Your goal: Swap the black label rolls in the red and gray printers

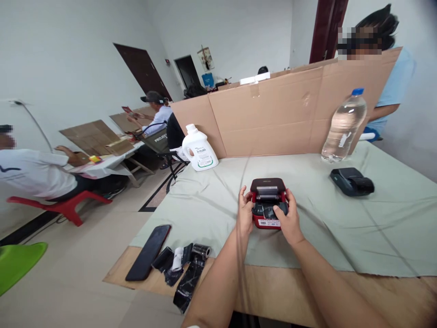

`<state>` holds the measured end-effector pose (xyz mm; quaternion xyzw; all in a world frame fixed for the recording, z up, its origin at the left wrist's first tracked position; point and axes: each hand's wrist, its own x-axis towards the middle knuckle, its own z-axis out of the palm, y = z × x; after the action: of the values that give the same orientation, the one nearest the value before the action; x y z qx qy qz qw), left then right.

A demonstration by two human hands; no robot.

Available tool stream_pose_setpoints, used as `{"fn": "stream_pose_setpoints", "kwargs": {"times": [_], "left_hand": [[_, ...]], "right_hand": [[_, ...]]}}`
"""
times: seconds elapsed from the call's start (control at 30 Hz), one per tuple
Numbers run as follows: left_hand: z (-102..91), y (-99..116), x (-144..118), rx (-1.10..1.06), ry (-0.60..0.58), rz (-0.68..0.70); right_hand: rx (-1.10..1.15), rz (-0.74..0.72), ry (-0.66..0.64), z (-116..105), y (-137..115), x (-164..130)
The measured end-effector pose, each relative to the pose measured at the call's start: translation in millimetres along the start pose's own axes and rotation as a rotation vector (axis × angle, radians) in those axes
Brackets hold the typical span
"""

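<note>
A small red and black printer [269, 181] sits on the cloth in front of me, its top open with a shiny roller showing inside. Along its left side, my left hand [245, 212] is closed on the casing, fingers at the edge. My right hand [289, 218] grips the opposite side, and its thumb presses near a strip of black film [269, 211] at the printer's front opening. A white label with printed codes [269, 223] is stuck on the front face. Part of the mechanism lies hidden beneath the thumb.
Crumpled black ribbon [189, 278] and a phone [148, 253] lie at the table's front left edge. A white jug [200, 148] and a water bottle [344, 125] stand by the cardboard partition [273, 118]. A black handheld device [351, 182] rests at right. Other people sit beyond.
</note>
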<state>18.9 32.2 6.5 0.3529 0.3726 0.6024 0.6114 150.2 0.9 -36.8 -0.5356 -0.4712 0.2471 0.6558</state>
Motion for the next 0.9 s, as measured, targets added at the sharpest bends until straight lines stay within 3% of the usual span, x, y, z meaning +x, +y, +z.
{"fn": "stream_pose_setpoints", "kwargs": {"times": [0.2, 0.3, 0.37, 0.5, 0.63, 0.77, 0.9], "left_hand": [[-4.9, -3.3, 1.1, 0.089, -0.036, 0.028], [-6.1, 6.1, 1.7, 0.259, -0.003, 0.063], [-3.0, 16.1, 4.6, 0.427, 0.009, 0.164], [16.6, 28.5, 23.4, 0.821, -0.185, 0.312], [35.7, 17.7, 54.7, 1.16, -0.347, 0.22], [35.1, 2.6, 75.4, 1.186, -0.399, 0.173], [29.2, 0.6, 78.0, 1.123, -0.46, 0.193]], "right_hand": [[0.044, -0.102, 0.005, -1.2, 7.8, -4.9], [0.087, -0.095, 0.036, -1.2, 11.8, -4.2], [0.114, -0.051, 0.066, -0.3, 14.5, -3.1], [0.126, -0.017, 0.092, 1.1, 19.9, -1.6], [0.102, -0.024, 0.103, 0.4, 24.1, 0.0], [0.071, -0.001, 0.119, -0.3, 25.9, 2.5], [0.037, -0.004, 0.115, -1.2, 26.2, 3.7]]}}
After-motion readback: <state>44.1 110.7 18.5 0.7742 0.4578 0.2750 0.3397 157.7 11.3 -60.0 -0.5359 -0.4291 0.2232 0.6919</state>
